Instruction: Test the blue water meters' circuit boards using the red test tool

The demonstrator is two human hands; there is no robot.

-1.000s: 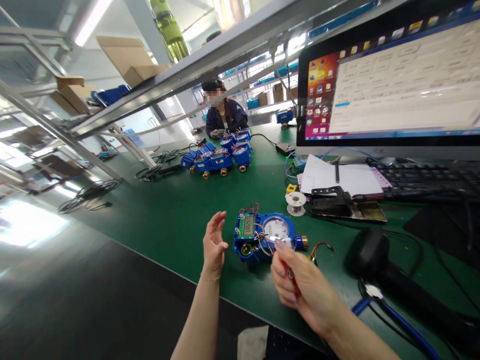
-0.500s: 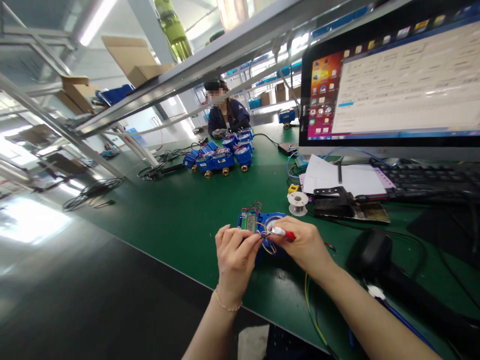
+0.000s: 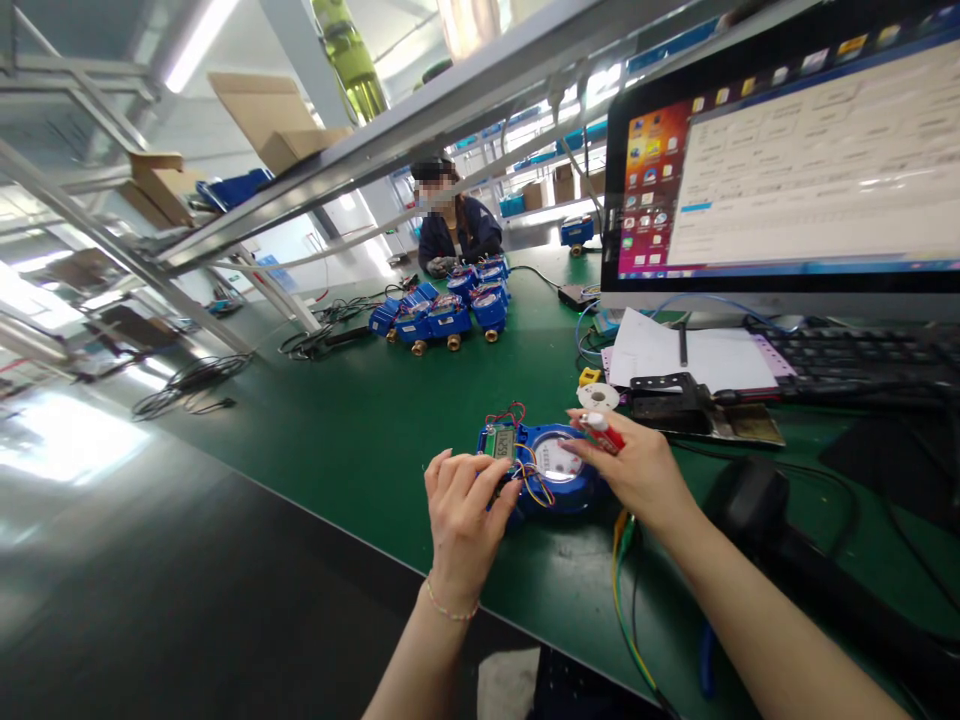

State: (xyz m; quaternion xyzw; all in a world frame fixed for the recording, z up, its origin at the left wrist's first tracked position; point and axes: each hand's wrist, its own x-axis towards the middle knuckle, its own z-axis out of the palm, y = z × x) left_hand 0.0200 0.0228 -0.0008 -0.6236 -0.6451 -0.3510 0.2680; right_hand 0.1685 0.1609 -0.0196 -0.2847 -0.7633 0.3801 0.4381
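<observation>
A blue meter (image 3: pixel 574 497) with a round dial lies on the green table in front of me. At its left end is a small circuit board with a display (image 3: pixel 504 446), and thin coloured wires loop between board and dial. My left hand (image 3: pixel 469 505) is closed on the display board, its fingers across the lower edge. Over the right side of the dial, my right hand (image 3: pixel 637 465) holds a red and white pen-like tool (image 3: pixel 602 432). A white spool (image 3: pixel 598 396) stands just behind the meter.
Several blue meters (image 3: pixel 450 318) stand farther back, near a seated person (image 3: pixel 459 232). At right are a monitor (image 3: pixel 787 170), a keyboard (image 3: pixel 862 355), papers (image 3: pixel 716 358) and a black handheld scanner (image 3: pixel 750 500). A metal shelf (image 3: pixel 420 120) crosses above. Yellow and green wires (image 3: pixel 621 610) hang over the front edge.
My right hand has moved right, away from the wires and my left fingertips, with the red and white tool tilted up. The meter's dial is now uncovered. My left hand stays at the board.
</observation>
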